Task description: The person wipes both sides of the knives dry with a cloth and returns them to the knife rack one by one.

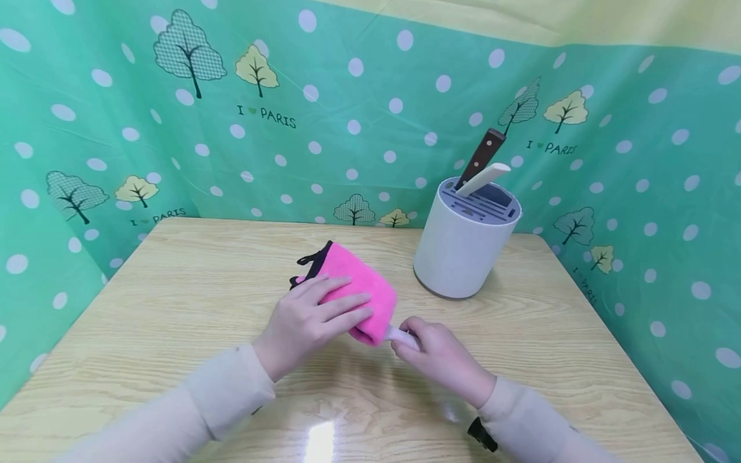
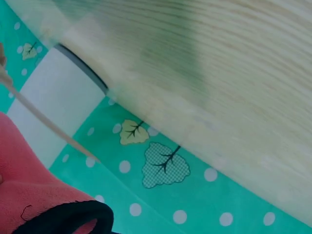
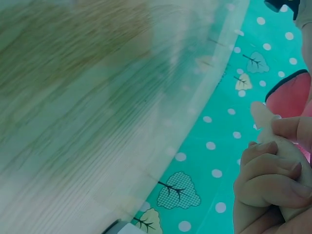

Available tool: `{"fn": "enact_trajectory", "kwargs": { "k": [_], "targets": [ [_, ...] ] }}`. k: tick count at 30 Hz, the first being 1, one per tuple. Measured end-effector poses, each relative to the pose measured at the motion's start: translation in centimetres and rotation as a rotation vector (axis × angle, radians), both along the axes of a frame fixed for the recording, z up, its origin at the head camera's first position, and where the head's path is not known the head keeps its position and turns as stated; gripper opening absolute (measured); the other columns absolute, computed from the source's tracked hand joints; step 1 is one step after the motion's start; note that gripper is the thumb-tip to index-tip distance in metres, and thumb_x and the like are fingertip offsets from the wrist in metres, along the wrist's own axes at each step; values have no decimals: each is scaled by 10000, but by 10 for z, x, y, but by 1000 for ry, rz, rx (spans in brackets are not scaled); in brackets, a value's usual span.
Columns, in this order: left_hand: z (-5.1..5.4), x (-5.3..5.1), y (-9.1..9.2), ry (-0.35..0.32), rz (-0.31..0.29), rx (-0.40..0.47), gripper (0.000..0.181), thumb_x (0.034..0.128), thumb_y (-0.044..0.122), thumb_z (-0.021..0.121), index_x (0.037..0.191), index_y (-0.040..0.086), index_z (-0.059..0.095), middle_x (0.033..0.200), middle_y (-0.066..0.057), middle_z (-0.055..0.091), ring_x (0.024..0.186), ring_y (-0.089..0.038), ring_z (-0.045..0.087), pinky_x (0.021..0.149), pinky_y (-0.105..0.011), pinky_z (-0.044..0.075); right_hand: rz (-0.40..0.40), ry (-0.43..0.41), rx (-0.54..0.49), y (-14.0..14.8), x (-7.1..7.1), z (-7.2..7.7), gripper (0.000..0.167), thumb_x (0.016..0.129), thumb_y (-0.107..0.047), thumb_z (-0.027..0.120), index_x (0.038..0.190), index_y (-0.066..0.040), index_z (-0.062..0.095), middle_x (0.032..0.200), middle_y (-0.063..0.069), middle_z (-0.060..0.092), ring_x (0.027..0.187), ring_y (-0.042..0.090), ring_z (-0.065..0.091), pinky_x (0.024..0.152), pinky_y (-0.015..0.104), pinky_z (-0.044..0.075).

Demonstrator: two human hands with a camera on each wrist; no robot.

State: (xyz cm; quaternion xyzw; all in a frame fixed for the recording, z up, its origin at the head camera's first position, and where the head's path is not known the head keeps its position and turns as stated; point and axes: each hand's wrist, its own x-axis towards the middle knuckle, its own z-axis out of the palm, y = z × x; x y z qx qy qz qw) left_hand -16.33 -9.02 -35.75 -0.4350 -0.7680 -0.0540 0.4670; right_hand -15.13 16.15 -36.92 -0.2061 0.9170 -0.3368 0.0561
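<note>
While your right hand (image 1: 444, 355) gripped the white handle (image 1: 399, 335), likely for steadiness, your left hand (image 1: 303, 325) lay spread over the pink cloth (image 1: 370, 283).

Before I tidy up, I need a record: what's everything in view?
Table: one, pale wood, foreground
Pink cloth: one, pink, black edge, centre
White-handled tool: one, white, beside the pink cloth
Knife block: one, white, back right
Dark handle: one, brown, in the knife block
White handle: one, white, in the knife block
Backdrop: one, green, yellow, around the table
Wrist pieces: two, black, one per wrist
Sleeves: two, cream, both arms
Left hand: one, bare, holding the cloth
Right hand: one, bare, gripping the tool
</note>
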Motion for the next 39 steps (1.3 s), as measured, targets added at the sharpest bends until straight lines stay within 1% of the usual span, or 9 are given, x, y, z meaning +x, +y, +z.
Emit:
{"fn": "enact_trajectory", "kwargs": {
  "k": [2, 4, 10, 15, 19, 22, 25, 32, 39],
  "targets": [
    [-2, 1, 1, 1, 0, -11, 264, 905, 131, 635, 1117, 229, 758, 1131, 79, 743, 1070, -226, 691, 939, -420, 557, 8, 4, 0, -1, 0, 0, 135, 923, -220, 642, 952, -88, 648, 703, -48, 583, 564, 67, 486, 508, 220, 439],
    [-3, 2, 2, -8, 3, -23, 258, 920, 160, 615, 1120, 239, 756, 1138, 84, 740, 1083, -224, 687, 963, -434, 545, 9, 2, 1, -2, 0, 0, 134, 928, -225, 637, 958, -95, 649, 706, -50, 583, 572, 70, 494, 513, 222, 444],
    [-8, 2, 3, -8, 15, -59, 258, 895, 177, 624, 1105, 248, 758, 1135, 89, 739, 1094, -221, 679, 988, -439, 532, 11, -17, -9, -4, 1, 1, 135, 939, -232, 630, 980, -105, 648, 699, -52, 579, 575, 76, 501, 519, 227, 453],
    [-17, 0, 2, -7, 23, -79, 236, 898, 182, 606, 1079, 235, 747, 1154, 62, 731, 1098, -231, 673, 980, -450, 534, 7, -2, -29, -5, 0, -1, 167, 932, -247, 649, 977, -86, 650, 688, -44, 585, 563, 68, 494, 510, 222, 442],
    [-24, 0, 1, -50, 25, -85, 210, 907, 193, 579, 1044, 224, 734, 1169, 17, 722, 1115, -257, 656, 981, -464, 527, -6, 42, -41, -6, 0, -4, 169, 926, -237, 664, 974, -75, 660, 689, -37, 606, 555, 49, 490, 512, 210, 442],
    [-27, -1, 1, -82, 31, -81, 208, 907, 195, 569, 1040, 223, 726, 1200, 8, 709, 1146, -272, 636, 996, -474, 509, -13, 74, -51, -6, 1, -5, 154, 923, -216, 669, 970, -70, 664, 683, -35, 612, 547, 33, 481, 506, 204, 439],
    [-30, -2, 0, -96, 41, -78, 228, 909, 194, 568, 1075, 227, 720, 1245, 26, 694, 1192, -268, 615, 1025, -475, 486, -23, 105, -58, -7, 1, -6, 141, 914, -197, 679, 966, -67, 666, 680, -31, 619, 546, 21, 476, 500, 201, 436],
    [-33, -6, -7, -95, 55, -87, 391, 929, 162, 538, 1296, 217, 659, 1320, 62, 657, 1255, -233, 588, 1073, -448, 460, -38, 140, -72, -10, 5, -7, 130, 884, -158, 708, 963, -62, 671, 726, 11, 672, 564, 15, 498, 514, 188, 448],
    [-32, -9, -11, -69, 41, -81, 390, 939, 166, 557, 1314, 214, 650, 1312, 62, 664, 1250, -228, 598, 1074, -449, 462, -29, 147, -105, -10, 7, -7, 136, 880, -143, 713, 970, -47, 674, 732, 23, 673, 564, 1, 497, 509, 188, 456]
  ]
}}
